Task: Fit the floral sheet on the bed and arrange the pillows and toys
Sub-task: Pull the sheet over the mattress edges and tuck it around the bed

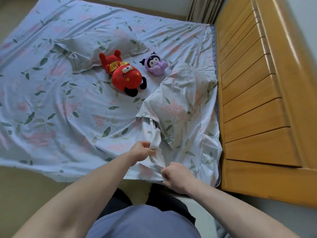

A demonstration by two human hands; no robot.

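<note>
The blue floral sheet (56, 103) lies spread and wrinkled over the bed. One floral pillow (103, 47) rests near the middle, and a second floral pillow (180, 103) lies closer to me by the headboard, its open end toward me. A red plush toy (125, 74) and a small purple plush toy (156, 65) lie between them. My left hand (140, 152) pinches a white fold of fabric hanging from the near pillow's opening. My right hand (176, 177) grips fabric at the sheet's near edge.
A wooden slatted headboard (257, 83) runs along the right side of the bed. Curtains (204, 9) hang at the far corner. Beige floor (20, 189) shows along the near edge, where I stand against the bed.
</note>
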